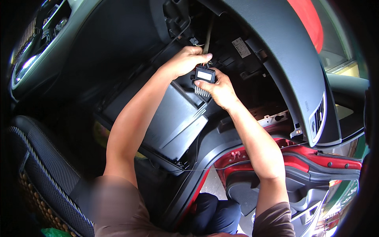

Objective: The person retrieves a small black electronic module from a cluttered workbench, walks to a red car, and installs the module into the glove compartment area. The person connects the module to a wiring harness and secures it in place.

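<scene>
Under the dashboard, both my hands meet around a small black module point(205, 74) with a white label and a finned metal heat sink point(202, 92) at its lower end. My right hand point(221, 89) grips the module from the right side, its thumb across the front. Just above, my left hand point(188, 60) is closed around the wiring at the module's upper end, its thumb and fingers pinched on what looks like the wire connector. The connector itself is mostly covered by the fingers. A taped wire harness point(208, 37) runs up from there into the dashboard.
The dropped glove box point(169, 118) lies below my arms. A loose pale connector point(194, 41) hangs behind my left hand. The dashboard edge point(276, 51) curves along the right. A red open door point(292, 162) stands at the lower right, a seat point(47, 166) at the left.
</scene>
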A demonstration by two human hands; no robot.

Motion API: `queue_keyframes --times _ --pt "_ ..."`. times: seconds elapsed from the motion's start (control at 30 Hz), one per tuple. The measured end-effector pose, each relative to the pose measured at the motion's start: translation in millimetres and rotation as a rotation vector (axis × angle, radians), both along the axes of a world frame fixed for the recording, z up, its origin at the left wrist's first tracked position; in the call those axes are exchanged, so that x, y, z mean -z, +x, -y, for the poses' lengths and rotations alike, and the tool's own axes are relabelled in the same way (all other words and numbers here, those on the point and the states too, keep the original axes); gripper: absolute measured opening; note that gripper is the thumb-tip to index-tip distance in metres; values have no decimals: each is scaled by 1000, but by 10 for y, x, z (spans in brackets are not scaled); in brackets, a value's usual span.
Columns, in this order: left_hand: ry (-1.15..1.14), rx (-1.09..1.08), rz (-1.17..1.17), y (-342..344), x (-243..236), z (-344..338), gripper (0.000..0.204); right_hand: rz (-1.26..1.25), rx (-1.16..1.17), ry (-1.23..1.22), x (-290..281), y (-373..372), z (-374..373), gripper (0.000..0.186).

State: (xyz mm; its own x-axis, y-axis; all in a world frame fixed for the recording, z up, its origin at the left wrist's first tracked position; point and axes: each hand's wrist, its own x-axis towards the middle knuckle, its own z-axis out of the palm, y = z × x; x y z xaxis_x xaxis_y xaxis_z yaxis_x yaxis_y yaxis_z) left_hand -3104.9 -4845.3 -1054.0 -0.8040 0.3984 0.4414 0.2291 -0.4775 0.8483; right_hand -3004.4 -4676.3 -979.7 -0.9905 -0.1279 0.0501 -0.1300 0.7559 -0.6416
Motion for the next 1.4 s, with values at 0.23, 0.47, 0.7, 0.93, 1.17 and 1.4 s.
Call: queue_keyframes --times 0.23,0.47,0.7,0.93,1.17,1.4 --pt "-51 77 -65 -75 41 46 32 -305 54 367 25 64 -52 69" --pt "-15 59 -41 -24 3 -26 38 -567 85 557 121 52 -14 67" --pt "-298 90 -295 77 71 -67 68 -489 97 407 210 -25 -180 78" --pt "194 324 128 -33 215 -145 54 -454 8 395 154 -83 -210 78" --pt "257 446 199 -66 269 11 67 -611 -188 488 179 -373 -100 79" --pt "248 280 84 -200 302 93 69 -539 -223 558 137 -556 42 81"
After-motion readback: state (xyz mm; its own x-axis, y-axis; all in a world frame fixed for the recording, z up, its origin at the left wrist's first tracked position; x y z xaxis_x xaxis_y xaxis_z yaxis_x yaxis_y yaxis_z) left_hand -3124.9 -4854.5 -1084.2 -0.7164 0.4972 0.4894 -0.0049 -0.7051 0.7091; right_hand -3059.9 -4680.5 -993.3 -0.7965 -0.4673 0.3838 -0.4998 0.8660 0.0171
